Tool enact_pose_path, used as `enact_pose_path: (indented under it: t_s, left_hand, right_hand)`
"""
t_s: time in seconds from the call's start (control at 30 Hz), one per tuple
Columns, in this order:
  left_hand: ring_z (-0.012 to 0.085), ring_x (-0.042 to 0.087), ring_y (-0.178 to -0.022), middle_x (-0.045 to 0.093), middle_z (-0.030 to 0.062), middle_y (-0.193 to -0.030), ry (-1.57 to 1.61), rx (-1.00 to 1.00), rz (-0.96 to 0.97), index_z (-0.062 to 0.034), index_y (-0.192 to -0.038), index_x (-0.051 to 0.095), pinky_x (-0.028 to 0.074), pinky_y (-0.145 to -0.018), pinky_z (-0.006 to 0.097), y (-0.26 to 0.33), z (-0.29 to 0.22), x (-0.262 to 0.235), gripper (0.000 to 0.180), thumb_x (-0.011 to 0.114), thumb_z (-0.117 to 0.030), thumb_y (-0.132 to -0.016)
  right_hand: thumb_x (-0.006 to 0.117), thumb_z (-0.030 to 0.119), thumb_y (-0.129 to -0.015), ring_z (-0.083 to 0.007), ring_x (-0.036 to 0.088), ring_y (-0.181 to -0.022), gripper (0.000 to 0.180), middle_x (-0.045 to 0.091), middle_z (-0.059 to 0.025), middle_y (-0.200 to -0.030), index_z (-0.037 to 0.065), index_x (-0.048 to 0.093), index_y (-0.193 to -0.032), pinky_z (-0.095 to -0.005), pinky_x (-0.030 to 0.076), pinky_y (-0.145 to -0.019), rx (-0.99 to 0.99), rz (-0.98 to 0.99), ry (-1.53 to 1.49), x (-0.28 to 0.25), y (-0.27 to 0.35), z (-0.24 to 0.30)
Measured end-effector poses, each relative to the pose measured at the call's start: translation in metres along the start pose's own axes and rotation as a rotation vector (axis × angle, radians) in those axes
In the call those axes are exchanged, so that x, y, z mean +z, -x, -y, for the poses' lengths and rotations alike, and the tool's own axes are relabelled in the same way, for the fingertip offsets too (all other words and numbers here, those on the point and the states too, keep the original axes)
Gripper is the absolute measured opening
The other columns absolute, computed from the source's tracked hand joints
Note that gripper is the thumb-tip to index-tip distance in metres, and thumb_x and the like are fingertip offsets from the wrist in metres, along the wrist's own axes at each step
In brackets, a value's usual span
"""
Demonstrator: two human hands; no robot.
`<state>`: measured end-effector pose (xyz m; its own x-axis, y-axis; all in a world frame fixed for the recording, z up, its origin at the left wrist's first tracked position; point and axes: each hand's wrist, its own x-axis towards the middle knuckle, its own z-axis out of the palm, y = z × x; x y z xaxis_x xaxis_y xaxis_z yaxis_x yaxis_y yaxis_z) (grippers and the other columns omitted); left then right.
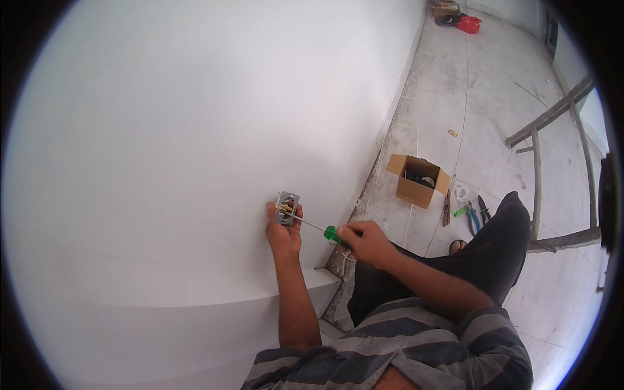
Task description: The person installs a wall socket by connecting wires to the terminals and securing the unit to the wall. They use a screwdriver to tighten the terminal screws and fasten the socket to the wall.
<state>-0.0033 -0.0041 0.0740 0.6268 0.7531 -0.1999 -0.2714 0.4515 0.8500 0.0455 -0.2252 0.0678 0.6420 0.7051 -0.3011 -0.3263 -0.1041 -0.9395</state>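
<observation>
While an electrical fitting point(286, 205) is grasped by the left hand point(284, 238) near the white wall point(214, 130), a green-handled screwdriver point(332, 234) is clenched in the right hand point(368, 242), its handle partly hidden; the exact contact of its tip cannot be told. Farther right, the contents of a cardboard box point(415, 194) are hardly discernible, and a ladder point(551, 114) is cut off.

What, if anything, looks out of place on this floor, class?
The pale floor tiles look grimy beside the cleaner white wall; an orange-brown scrap lies loose, like litter, beyond the open cardboard box.
</observation>
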Motion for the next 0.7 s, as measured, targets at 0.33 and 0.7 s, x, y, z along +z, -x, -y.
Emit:
enact_pose_path:
  t_s: [0.33,0.7]
  left_hand:
    - [0.0268,0.069,-0.092,0.069,0.0128,-0.102,0.005,0.002,0.012,0.0023,-0.118,0.061,0.059,-0.083,0.036,0.000,0.002,0.000,0.047,0.059,-0.043,-0.103]
    - [0.0259,0.069,-0.094,0.070,0.0129,-0.102,0.012,0.004,0.003,0.0023,-0.118,0.062,0.058,-0.086,0.036,0.000,0.006,0.000,0.047,0.060,-0.042,-0.103]
  right_hand:
    - [0.079,0.026,-0.085,-0.0237,0.064,-0.083,0.034,0.067,-0.0129,-0.095,0.003,0.065,-0.107,-0.0361,0.052,-0.076,-0.431,-0.159,0.314,0.003,-0.001,-0.024]
    - [0.077,0.024,-0.089,-0.0212,0.064,-0.067,0.032,0.066,-0.0083,-0.087,0.004,0.066,-0.112,-0.0356,0.052,-0.058,-0.829,-0.337,0.650,0.001,-0.005,-0.032]
